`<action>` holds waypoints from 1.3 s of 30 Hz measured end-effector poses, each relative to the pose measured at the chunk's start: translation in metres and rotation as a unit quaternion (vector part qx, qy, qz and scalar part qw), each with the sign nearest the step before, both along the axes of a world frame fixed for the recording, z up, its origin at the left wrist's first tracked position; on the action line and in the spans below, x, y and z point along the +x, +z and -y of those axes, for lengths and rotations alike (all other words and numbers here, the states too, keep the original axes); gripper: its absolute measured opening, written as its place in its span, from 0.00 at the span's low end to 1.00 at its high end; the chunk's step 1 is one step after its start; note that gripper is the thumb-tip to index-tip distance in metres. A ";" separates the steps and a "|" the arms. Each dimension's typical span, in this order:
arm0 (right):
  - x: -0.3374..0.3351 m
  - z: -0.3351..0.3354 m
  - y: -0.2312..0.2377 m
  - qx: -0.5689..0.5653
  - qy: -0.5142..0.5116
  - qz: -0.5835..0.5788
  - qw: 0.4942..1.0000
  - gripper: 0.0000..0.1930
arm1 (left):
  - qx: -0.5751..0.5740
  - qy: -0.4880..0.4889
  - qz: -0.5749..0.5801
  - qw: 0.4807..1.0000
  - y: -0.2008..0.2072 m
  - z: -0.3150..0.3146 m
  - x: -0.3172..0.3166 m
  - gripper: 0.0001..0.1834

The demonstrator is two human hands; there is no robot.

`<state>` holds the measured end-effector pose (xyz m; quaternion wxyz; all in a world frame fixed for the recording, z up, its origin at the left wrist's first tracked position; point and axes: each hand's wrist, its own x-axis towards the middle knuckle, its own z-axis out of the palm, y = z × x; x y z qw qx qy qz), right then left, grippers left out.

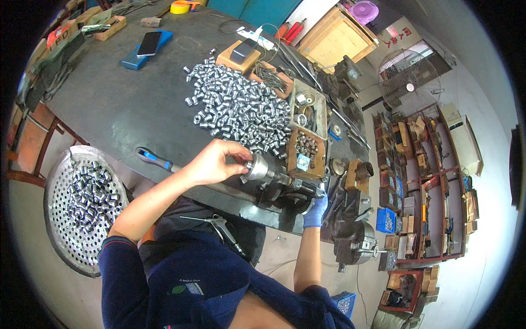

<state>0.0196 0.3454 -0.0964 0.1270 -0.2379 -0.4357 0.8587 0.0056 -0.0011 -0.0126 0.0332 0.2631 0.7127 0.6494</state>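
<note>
A small bench fixture with a round metal chuck (259,166) stands at the table's near edge. My left hand (215,161), bare, pinches a small shiny metal sleeve (248,165) at the chuck's left face; the fingers partly hide it. At the fixture's right end, my right hand (316,210) wears a blue glove and is closed on the handwheel (300,205), its fingertips partly hidden. Beyond my left hand spreads a large pile of similar metal sleeves (235,104). More sleeves (90,197) lie in a perforated round metal tray (57,219) at the left, below table height.
A screwdriver-like blue-and-black handle (153,159) lies left of the fixture. An air gun (227,233) rests near my lap. Boxes of small parts (307,153) line the pile's right side, with a bench vise (355,241) nearer. A phone (149,44) lies far left.
</note>
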 end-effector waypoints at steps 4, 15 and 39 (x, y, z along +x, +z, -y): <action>0.023 -0.040 -0.029 -0.039 0.109 -0.027 0.993 0.15 | 0.037 -0.020 0.032 0.999 -0.006 -0.004 -0.002 0.12; -0.037 -0.023 0.052 0.135 0.033 -0.040 0.989 0.16 | 0.090 -0.039 0.169 0.981 -0.003 -0.004 -0.003 0.09; -0.028 -0.015 0.070 0.094 0.037 -0.138 0.985 0.14 | 0.029 0.128 0.166 0.977 0.000 0.084 0.025 0.10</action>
